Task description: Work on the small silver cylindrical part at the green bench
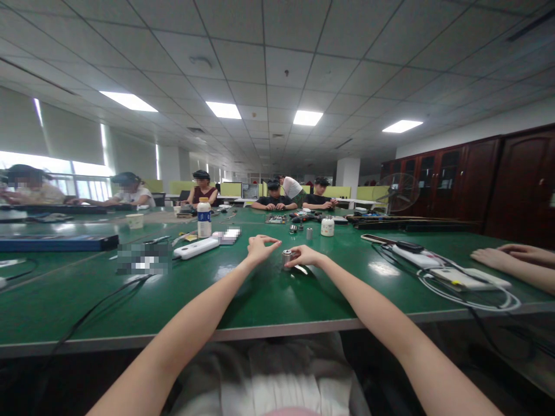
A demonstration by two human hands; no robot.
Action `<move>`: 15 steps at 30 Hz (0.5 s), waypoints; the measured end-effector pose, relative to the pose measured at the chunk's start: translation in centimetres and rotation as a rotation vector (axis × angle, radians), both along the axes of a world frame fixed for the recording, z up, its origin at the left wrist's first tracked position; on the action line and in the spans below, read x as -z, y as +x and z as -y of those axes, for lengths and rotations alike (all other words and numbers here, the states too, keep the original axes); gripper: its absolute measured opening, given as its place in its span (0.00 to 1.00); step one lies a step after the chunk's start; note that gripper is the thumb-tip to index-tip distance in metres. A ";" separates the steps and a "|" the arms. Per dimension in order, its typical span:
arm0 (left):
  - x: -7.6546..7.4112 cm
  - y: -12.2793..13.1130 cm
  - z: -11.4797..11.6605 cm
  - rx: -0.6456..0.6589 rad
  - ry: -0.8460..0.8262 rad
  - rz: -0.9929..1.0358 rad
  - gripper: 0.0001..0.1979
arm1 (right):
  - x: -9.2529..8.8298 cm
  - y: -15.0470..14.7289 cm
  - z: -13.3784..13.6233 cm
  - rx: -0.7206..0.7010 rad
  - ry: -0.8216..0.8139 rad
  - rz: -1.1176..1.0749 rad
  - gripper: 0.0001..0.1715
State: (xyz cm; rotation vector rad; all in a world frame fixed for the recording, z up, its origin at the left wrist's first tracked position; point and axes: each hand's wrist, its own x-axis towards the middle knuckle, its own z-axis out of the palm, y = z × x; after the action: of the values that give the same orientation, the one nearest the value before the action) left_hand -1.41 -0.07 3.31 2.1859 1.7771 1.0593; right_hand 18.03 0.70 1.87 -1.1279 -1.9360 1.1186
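Observation:
My right hand point(309, 256) grips a small silver metal cylinder point(287, 259) by its right side, thumb and fingers bent around it. The cylinder stands upright on the green table point(243, 306), with a small knob-like part on its top. To its left, my left hand point(261, 248) is raised slightly with fingers stretched toward the cylinder, apart from it and holding nothing visible. A thin, pale curved piece point(302, 269) shows just below my right hand; I cannot tell whether it is held or lies on the table.
Beyond my hands stand another metal cylinder point(309, 233) and a white jar point(328, 226). Left are a bottle point(204, 218) and a power strip point(196, 248). Right are a phone point(377, 238), coiled white cables point(472, 292) and a co-worker's hands point(498, 258). Other people sit farther back.

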 end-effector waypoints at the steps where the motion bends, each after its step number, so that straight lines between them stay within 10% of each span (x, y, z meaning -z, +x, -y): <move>1: 0.1 -0.4 0.0 -0.018 -0.022 -0.031 0.18 | 0.0 0.0 -0.1 -0.002 -0.003 0.001 0.28; 15: 1.1 -1.4 0.0 -0.007 -0.161 -0.248 0.18 | 0.2 0.2 -0.5 -0.023 -0.017 0.005 0.30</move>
State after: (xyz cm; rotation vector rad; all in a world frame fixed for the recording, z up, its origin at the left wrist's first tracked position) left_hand -2.86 -0.07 2.20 2.2934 1.8941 0.6422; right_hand 18.25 1.22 1.69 -1.1210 -1.9519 1.1477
